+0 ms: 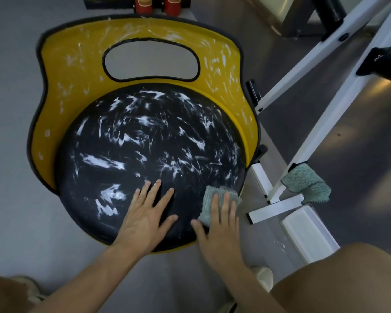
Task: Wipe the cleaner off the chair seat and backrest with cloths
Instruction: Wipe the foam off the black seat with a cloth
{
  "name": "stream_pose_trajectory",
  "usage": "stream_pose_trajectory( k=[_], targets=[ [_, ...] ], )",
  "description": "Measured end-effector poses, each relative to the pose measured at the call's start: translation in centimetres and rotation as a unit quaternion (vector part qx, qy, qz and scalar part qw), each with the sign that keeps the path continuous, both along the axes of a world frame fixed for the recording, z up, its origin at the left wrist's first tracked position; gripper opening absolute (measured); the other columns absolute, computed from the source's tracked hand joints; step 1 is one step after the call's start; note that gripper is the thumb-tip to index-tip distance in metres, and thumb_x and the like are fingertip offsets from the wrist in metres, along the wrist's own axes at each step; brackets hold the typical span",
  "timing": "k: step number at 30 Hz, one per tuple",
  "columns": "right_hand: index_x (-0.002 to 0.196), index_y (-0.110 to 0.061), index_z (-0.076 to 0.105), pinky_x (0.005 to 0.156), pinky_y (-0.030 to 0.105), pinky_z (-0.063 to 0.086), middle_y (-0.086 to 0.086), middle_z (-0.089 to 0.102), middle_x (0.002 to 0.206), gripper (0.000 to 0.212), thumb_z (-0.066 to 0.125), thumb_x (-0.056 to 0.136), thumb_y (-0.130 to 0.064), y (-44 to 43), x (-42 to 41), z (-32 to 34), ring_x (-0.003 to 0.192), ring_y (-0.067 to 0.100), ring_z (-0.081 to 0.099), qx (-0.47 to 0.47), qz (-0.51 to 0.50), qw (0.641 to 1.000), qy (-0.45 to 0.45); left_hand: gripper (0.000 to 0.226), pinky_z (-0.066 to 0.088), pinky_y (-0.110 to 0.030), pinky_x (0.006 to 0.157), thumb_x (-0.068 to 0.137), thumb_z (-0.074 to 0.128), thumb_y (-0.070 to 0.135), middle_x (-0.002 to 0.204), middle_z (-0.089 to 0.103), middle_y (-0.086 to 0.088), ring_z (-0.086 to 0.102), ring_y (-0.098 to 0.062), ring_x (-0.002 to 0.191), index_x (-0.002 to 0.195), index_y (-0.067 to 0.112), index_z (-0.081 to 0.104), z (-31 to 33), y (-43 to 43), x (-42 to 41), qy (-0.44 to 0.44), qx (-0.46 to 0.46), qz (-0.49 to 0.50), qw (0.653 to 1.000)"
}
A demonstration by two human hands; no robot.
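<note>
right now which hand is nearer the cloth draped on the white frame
Right. The right hand presses a second cloth at the seat edge, toward the draped cloth; the left hand rests farther off.

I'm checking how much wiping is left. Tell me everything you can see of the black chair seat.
The seat is round, black and slightly domed, with a smooth, leather-like look. White streaks of cleaner are smeared over most of it; the patch near the front edge shows few streaks. It sits inside the curved yellow backrest, seen from above. The left hand rests flat on its front part, fingers spread. The right hand presses a green cloth against its front right edge.
</note>
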State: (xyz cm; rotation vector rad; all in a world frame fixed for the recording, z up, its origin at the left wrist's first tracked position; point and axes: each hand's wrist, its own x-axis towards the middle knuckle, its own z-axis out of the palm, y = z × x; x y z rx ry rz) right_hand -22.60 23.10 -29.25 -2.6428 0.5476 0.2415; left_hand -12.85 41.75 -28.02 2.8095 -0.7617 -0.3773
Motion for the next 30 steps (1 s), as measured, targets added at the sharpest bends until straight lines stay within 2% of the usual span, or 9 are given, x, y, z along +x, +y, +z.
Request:
stream_pose_trajectory(
  k=[6, 10, 13, 16, 19, 21, 24, 27, 30],
  targets=[
    [0.151, -0.033, -0.026, 0.125, 0.05, 0.001, -0.005, -0.031, 0.159, 0.072, -0.023, 0.087, -0.066, -0.6, 1.6, -0.6, 0.148, 0.019, -0.028, -0.002, -0.026, 1.0, -0.016, 0.075, 0.004, -0.046, 0.125, 0.094, 0.011, 0.07, 0.168, 0.003, -0.006, -0.003, -0.028, 0.155, 0.159, 0.033, 0.015, -0.4, 0.0, -0.4, -0.01, 0.018, 0.001, 1.0],
    [0.153, -0.029, -0.021, 0.125, 0.051, 0.001, -0.004, -0.027, 0.159, 0.068, -0.011, 0.092, -0.057, -2.9, 3.9, -0.3, 0.153, 0.024, -0.019, -0.017, -0.033, 0.999, -0.023, 0.077, -0.001, -0.046, 0.124, 0.092, 0.008, 0.071, 0.168, 0.001, -0.005, -0.004, -0.027, 0.155, 0.16, 0.034, 0.014, -0.2, 0.6, -0.3, -0.006, 0.024, -0.009, 1.0],
    [0.16, -0.017, 0.003, 0.123, 0.053, 0.016, 0.01, 0.001, 0.167, 0.066, 0.014, 0.103, -0.047, 1.5, 1.0, -0.8, 0.154, 0.034, 0.004, -0.034, -0.019, 0.998, -0.038, 0.076, 0.003, -0.047, 0.125, 0.093, 0.013, 0.069, 0.168, 0.008, -0.007, 0.001, -0.028, 0.154, 0.159, 0.032, 0.019, -0.2, 0.6, -0.3, -0.009, 0.017, -0.002, 1.0],
    [0.159, -0.013, 0.024, 0.118, 0.051, 0.021, 0.014, 0.022, 0.165, 0.062, 0.019, 0.105, -0.044, 3.1, -0.6, -1.3, 0.151, 0.037, 0.022, -0.041, 0.035, 0.998, -0.045, 0.073, 0.01, -0.049, 0.125, 0.095, 0.017, 0.067, 0.167, 0.013, -0.009, 0.006, -0.029, 0.154, 0.159, 0.031, 0.024, -0.5, 0.4, -0.4, -0.01, 0.012, 0.002, 1.0],
    [0.161, -0.022, 0.001, 0.124, 0.053, 0.008, 0.006, -0.003, 0.168, 0.067, 0.006, 0.1, -0.049, -1.5, 3.3, -0.9, 0.155, 0.03, -0.001, -0.083, 0.055, 0.995, -0.023, 0.075, 0.004, -0.047, 0.125, 0.094, 0.012, 0.068, 0.168, 0.006, -0.007, -0.002, -0.026, 0.155, 0.16, 0.032, 0.019, -0.6, 0.6, -0.4, -0.016, 0.018, -0.003, 1.0],
    [0.157, -0.026, -0.015, 0.125, 0.051, -0.003, 0.004, -0.014, 0.167, 0.068, -0.005, 0.095, -0.052, -3.4, 5.4, -0.6, 0.154, 0.027, -0.014, -0.078, 0.01, 0.997, -0.014, 0.076, 0.0, -0.046, 0.125, 0.093, 0.01, 0.068, 0.169, 0.003, -0.006, -0.007, -0.025, 0.155, 0.16, 0.033, 0.016, -0.6, 0.9, -0.5, -0.018, 0.017, -0.006, 1.0],
    [0.16, -0.019, -0.002, 0.125, 0.053, 0.01, 0.011, 0.001, 0.168, 0.067, 0.011, 0.1, -0.047, 0.9, 3.2, 0.0, 0.155, 0.034, 0.0, -0.067, -0.033, 0.997, -0.035, 0.075, 0.005, -0.047, 0.125, 0.095, 0.013, 0.067, 0.168, 0.008, -0.008, -0.001, -0.027, 0.155, 0.16, 0.031, 0.021, -0.5, 0.8, -0.6, -0.014, 0.014, -0.003, 1.0],
    [0.159, -0.014, 0.024, 0.116, 0.051, 0.021, 0.014, 0.022, 0.165, 0.065, 0.031, 0.101, -0.042, 5.6, -1.3, -0.2, 0.151, 0.037, 0.021, -0.055, 0.025, 0.997, -0.039, 0.073, 0.01, -0.049, 0.125, 0.096, 0.015, 0.066, 0.167, 0.011, -0.009, 0.005, -0.03, 0.155, 0.158, 0.029, 0.025, -0.6, 0.3, -0.4, -0.01, 0.018, 0.001, 1.0],
    [0.16, -0.019, 0.013, 0.121, 0.051, 0.012, 0.011, 0.012, 0.167, 0.066, 0.019, 0.101, -0.047, 1.3, 2.5, -0.5, 0.153, 0.036, 0.014, -0.088, 0.058, 0.994, -0.039, 0.072, 0.007, -0.046, 0.125, 0.096, 0.014, 0.067, 0.167, 0.011, -0.008, 0.004, -0.029, 0.155, 0.158, 0.031, 0.023, -0.6, 0.3, 0.0, -0.014, 0.021, -0.005, 1.0]
  ],
)
